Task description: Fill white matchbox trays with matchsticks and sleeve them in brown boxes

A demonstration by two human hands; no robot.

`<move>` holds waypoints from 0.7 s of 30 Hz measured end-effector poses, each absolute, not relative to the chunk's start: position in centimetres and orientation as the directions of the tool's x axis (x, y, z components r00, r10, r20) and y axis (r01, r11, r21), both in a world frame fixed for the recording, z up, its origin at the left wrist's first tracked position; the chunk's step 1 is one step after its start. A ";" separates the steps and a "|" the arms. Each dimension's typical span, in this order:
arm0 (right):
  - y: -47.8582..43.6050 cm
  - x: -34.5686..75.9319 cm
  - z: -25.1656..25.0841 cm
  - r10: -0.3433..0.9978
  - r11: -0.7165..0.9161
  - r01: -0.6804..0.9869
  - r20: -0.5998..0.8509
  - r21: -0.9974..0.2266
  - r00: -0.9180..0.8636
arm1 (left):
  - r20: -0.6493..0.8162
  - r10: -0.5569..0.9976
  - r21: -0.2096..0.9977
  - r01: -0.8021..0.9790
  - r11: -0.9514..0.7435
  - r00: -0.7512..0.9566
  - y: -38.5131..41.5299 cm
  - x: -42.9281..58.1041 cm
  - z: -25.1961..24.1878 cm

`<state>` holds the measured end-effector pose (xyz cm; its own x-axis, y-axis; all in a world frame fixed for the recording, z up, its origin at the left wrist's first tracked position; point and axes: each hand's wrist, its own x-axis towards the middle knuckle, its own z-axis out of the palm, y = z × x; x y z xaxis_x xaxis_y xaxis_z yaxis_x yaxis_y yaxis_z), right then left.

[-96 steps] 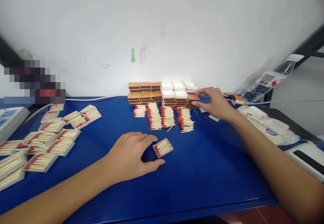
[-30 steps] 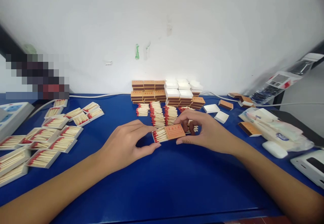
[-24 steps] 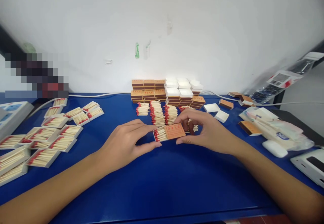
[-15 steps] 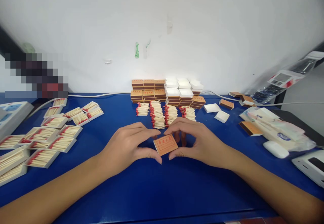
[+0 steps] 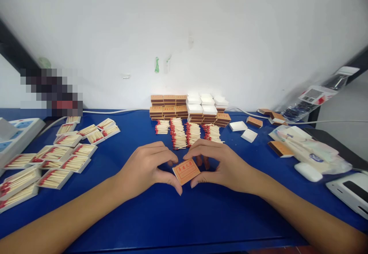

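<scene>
Both my hands hold one closed orange matchbox (image 5: pixel 186 171) just above the blue table (image 5: pixel 184 215). My left hand (image 5: pixel 145 169) pinches its left end between thumb and fingers. My right hand (image 5: pixel 220 166) pinches its right end the same way. Behind the box lie rows of loose red-tipped matches (image 5: pixel 188 133). Farther back against the wall stands a stack of orange sleeves and white trays (image 5: pixel 189 108).
Several open trays filled with matches (image 5: pixel 57 154) cover the left of the table beside a white power strip (image 5: pixel 14 137). On the right lie loose white trays (image 5: pixel 243 130), orange sleeves (image 5: pixel 280 148), a plastic bag (image 5: pixel 310 146), a white oval object (image 5: pixel 308 171) and a white device (image 5: pixel 349 190).
My right hand fetched an orange sleeve from the stack and brought it to the filled tray at my left hand. The tray slid fully inside; the matches no longer show.
</scene>
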<state>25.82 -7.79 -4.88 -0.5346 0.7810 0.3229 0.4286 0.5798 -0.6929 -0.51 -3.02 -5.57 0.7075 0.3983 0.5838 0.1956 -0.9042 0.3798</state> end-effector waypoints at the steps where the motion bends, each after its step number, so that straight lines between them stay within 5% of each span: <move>1: -7.8 25.8 -4.8 0.781 0.580 0.424 0.326 -0.696 -0.533 | 0.589 0.393 0.375 0.192 -0.907 0.706 -3.0 -0.5 -5.6; 15: -7.8 25.9 -4.6 0.806 0.580 0.540 0.331 -0.610 -0.491 | 0.599 0.409 0.330 0.254 -0.909 0.689 -3.2 -0.4 -5.8; 21: -7.7 25.7 -4.8 0.829 0.557 0.602 0.335 -0.573 -0.448 | 0.474 0.467 0.330 0.341 -0.880 0.746 -1.1 -2.0 -2.8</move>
<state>25.74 -7.73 -4.75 -0.4483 0.8286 0.3352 0.6015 0.5571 -0.5726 -1.98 -1.07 -2.85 0.7462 0.4673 0.4740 0.3413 -0.8800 0.3302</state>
